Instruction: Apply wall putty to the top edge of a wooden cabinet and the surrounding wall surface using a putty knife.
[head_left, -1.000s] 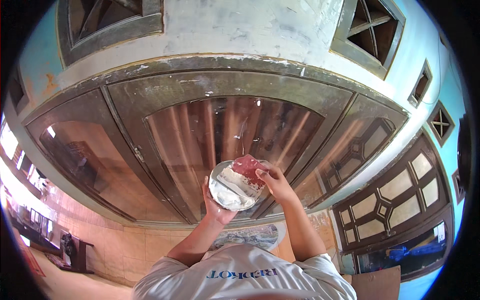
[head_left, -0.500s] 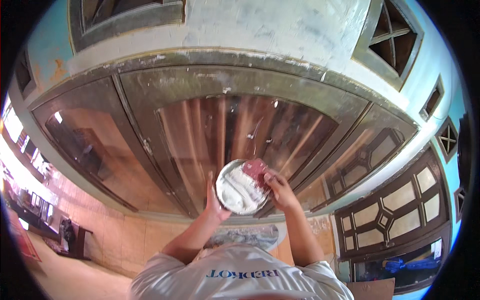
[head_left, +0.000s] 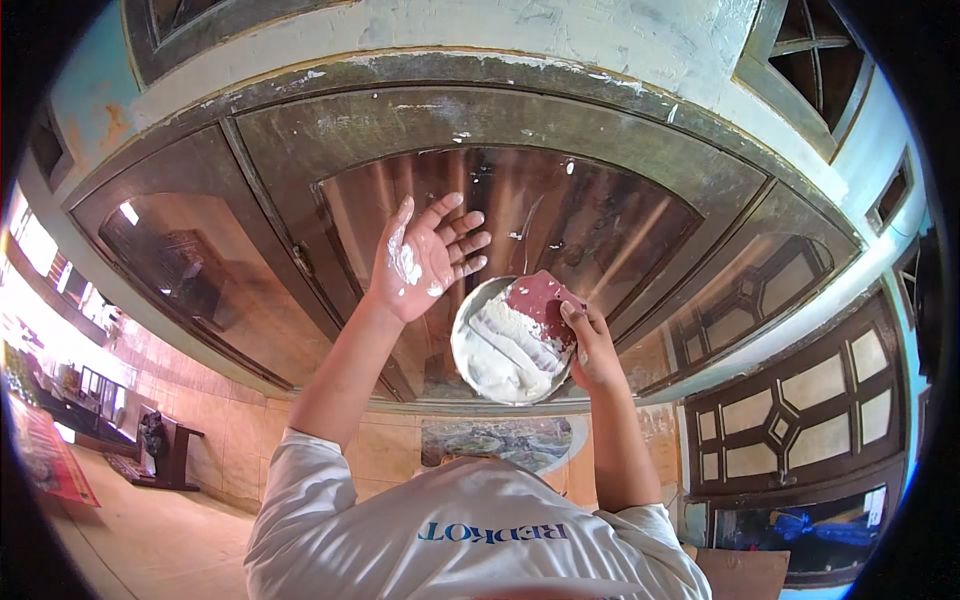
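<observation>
My right hand (head_left: 595, 355) grips a shallow round bowl (head_left: 505, 355) of white paste together with a flat red scraper (head_left: 535, 300) that is smeared with white, its thumb pressed on the scraper. My left hand (head_left: 425, 255) is open, palm toward the camera and fingers apart, holding nothing, with white paste on thumb, palm and fingertips. It is just left of and above the bowl. Behind both hands stands a brown wooden door (head_left: 500, 115) with arched glazing and flecks of white.
A pale patched wall (head_left: 530, 30) with dark lattice openings lies above. At right are a panelled door (head_left: 810, 435) and a blue wall. Tiled floor (head_left: 210, 440) spreads below, with a dark wooden piece of furniture (head_left: 175, 465) and bright openings at left.
My left hand has let go of the bowl, opened and moved up and left. My right hand has carried the bowl and scraper slightly up and to the right.
</observation>
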